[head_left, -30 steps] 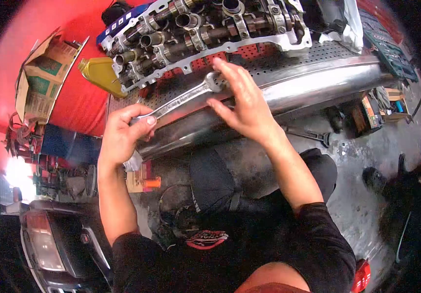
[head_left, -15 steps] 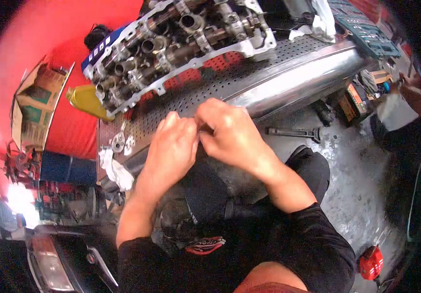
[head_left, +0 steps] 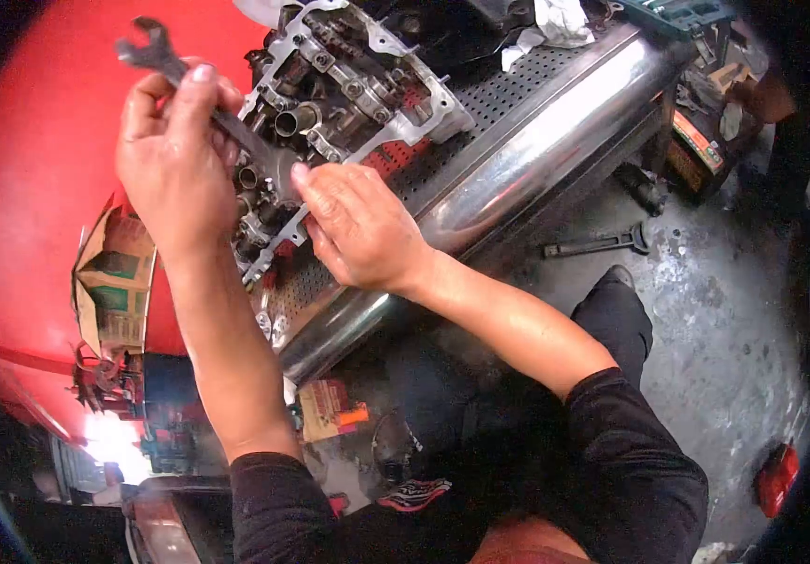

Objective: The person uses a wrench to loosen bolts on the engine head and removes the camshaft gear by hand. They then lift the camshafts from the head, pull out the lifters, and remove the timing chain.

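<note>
My left hand [head_left: 179,155] is closed round the shaft of a metal wrench [head_left: 249,138], whose open-jawed end sticks out up and to the left. The wrench's other end lies over the cylinder head [head_left: 358,89], near its left part. Beside that lower end, my right hand [head_left: 358,221] has its fingers curled, with the thumb and fingertips near the wrench. Whether they grip it is hard to make out. The cylinder head rests on the perforated metal bench top [head_left: 494,94].
A rounded shiny bench edge [head_left: 508,141] runs diagonally below the head. On the floor lie a black tool [head_left: 597,243] and a dark box with an orange label [head_left: 696,146]. A cardboard box [head_left: 118,282] stands left. White cloth [head_left: 560,21] lies at the back.
My hands were together over the bench edge and are now apart. My left hand has moved up and left and now holds the wrench. The view has shifted.
</note>
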`<action>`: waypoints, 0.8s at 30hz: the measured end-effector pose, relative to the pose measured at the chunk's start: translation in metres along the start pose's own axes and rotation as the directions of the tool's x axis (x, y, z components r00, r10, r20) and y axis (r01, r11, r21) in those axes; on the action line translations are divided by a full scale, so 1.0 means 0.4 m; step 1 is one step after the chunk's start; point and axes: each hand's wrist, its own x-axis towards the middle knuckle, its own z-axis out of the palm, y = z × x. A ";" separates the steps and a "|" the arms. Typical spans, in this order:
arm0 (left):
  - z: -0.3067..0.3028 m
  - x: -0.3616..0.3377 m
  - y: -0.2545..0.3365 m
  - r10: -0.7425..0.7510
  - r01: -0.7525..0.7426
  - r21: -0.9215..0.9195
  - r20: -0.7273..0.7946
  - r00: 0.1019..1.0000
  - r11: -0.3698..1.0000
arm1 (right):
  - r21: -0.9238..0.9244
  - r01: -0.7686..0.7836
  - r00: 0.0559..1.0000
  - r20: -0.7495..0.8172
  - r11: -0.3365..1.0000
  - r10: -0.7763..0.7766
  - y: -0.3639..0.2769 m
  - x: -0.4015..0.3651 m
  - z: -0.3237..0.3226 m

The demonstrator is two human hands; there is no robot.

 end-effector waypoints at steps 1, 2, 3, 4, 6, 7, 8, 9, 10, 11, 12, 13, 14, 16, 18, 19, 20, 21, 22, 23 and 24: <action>0.007 0.004 0.006 0.032 -0.032 -0.005 0.026 0.999 0.999 | -0.067 -0.016 1.000 -0.026 0.998 0.015 0.015 -0.001 0.007; 0.015 0.009 0.014 0.064 -0.064 -0.013 0.051 0.997 0.998 | -0.134 -0.032 0.998 -0.050 0.990 0.026 0.029 -0.001 0.010; 0.023 0.015 0.020 0.099 -0.097 -0.021 0.077 0.992 0.995 | -0.260 -0.003 0.998 0.055 0.966 0.018 0.039 0.000 0.000; 0.035 0.013 0.023 0.090 -0.088 -0.048 0.063 0.994 0.995 | -0.272 0.006 0.997 0.082 0.962 0.017 0.042 0.002 -0.002; 0.062 0.000 0.026 0.068 -0.064 -0.100 0.037 0.997 0.993 | -0.294 0.021 0.990 0.137 0.955 0.020 0.039 -0.002 -0.001; 0.067 0.002 0.014 0.087 -0.080 -0.114 0.064 0.994 0.990 | -0.317 0.028 0.989 0.144 0.948 0.019 0.034 -0.001 0.006; 0.081 0.000 0.002 0.090 -0.084 -0.097 0.059 0.994 0.992 | -0.359 0.082 0.986 0.167 0.930 -0.022 0.039 0.005 0.011; 0.103 -0.009 -0.010 0.090 -0.085 -0.080 0.055 0.994 0.993 | -0.398 0.133 0.979 0.194 0.908 -0.059 0.046 0.017 0.011; 0.123 -0.017 -0.023 0.090 -0.087 -0.064 0.051 0.995 0.994 | -0.435 0.185 0.970 0.223 0.881 -0.094 0.055 0.025 0.010; 0.135 -0.020 -0.039 0.108 -0.105 -0.049 0.057 0.993 0.993 | -0.400 0.192 0.972 0.205 0.896 -0.116 0.063 0.031 0.010; 0.150 -0.027 -0.050 0.126 -0.125 -0.029 0.047 0.991 0.992 | -0.418 0.205 0.971 0.201 0.885 -0.130 0.069 0.033 0.005; 0.157 -0.025 -0.063 0.115 -0.113 -0.047 0.047 0.992 0.993 | -0.433 0.219 0.970 0.198 0.875 -0.145 0.075 0.034 0.002; 0.165 -0.019 -0.073 0.103 -0.100 -0.062 0.049 0.994 0.993 | -0.447 0.231 0.968 0.193 0.865 -0.159 0.081 0.036 0.001; 0.181 0.000 -0.081 0.073 -0.071 -0.032 0.070 0.995 0.997 | -0.421 0.225 0.972 0.158 0.879 -0.173 0.087 0.034 0.008; 0.190 0.010 -0.078 0.071 -0.074 0.032 0.099 0.993 0.997 | -0.390 0.226 0.974 0.125 0.893 -0.192 0.098 0.022 0.028; 0.193 0.008 -0.070 0.080 -0.089 0.078 0.121 0.989 0.993 | -0.338 0.204 0.978 0.112 0.919 -0.176 0.103 0.024 0.036; 0.198 0.001 -0.067 0.087 -0.104 0.122 0.143 0.986 0.987 | -0.286 0.182 0.982 0.102 0.941 -0.159 0.111 0.025 0.041; 0.206 -0.018 -0.068 0.145 -0.156 0.079 0.127 0.981 0.985 | -0.236 0.158 0.986 0.094 0.959 -0.139 0.112 0.034 0.035; 0.210 -0.037 -0.078 0.191 -0.211 0.126 0.155 0.969 0.969 | -0.056 0.060 0.993 0.108 0.997 -0.053 0.111 0.042 0.028; 0.212 -0.059 -0.093 0.234 -0.265 0.167 0.185 0.955 0.950 | 0.121 -0.045 0.990 0.138 0.992 0.028 0.108 0.052 0.022; 0.214 -0.075 -0.106 0.277 -0.319 0.204 0.212 0.937 0.925 | 0.085 0.008 0.996 0.092 0.996 -0.016 0.115 0.050 0.036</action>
